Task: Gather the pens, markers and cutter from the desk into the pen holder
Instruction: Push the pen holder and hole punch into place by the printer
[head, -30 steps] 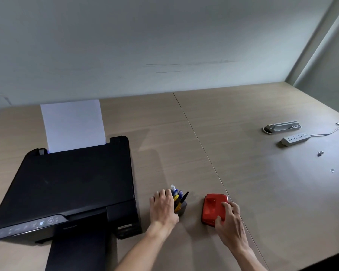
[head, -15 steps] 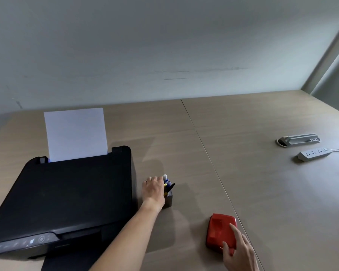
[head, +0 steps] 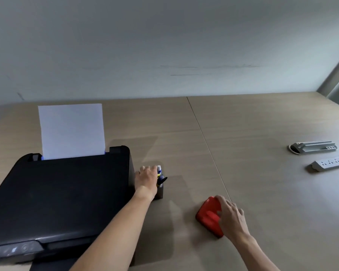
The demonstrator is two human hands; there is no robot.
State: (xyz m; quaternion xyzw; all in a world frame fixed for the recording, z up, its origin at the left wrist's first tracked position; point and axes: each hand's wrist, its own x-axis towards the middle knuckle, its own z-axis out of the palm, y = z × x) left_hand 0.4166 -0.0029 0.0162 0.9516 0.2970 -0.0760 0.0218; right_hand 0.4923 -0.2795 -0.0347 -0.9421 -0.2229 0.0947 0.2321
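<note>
A small dark pen holder (head: 159,193) stands on the desk right beside the printer's right side. Several pens and markers (head: 160,177) stick out of its top: a white-and-blue one, a yellow one and a black one. My left hand (head: 146,178) wraps around the holder's left side and grips it; the hand hides most of the holder. No loose pens, markers or cutter show on the desk. My right hand (head: 231,216) lies over a red hole punch (head: 206,214) on the near desk, fingers curled on its right edge.
A black printer (head: 67,192) with a white sheet (head: 71,130) standing in its rear feed fills the left. A grey power strip (head: 330,163) and a grey tray-like part (head: 313,147) lie at the far right. A seam (head: 204,137) runs down the wooden desk.
My left hand has slid the pen holder away from me and left, up against the printer. My right hand has stayed on the red hole punch, which is now turned at an angle.
</note>
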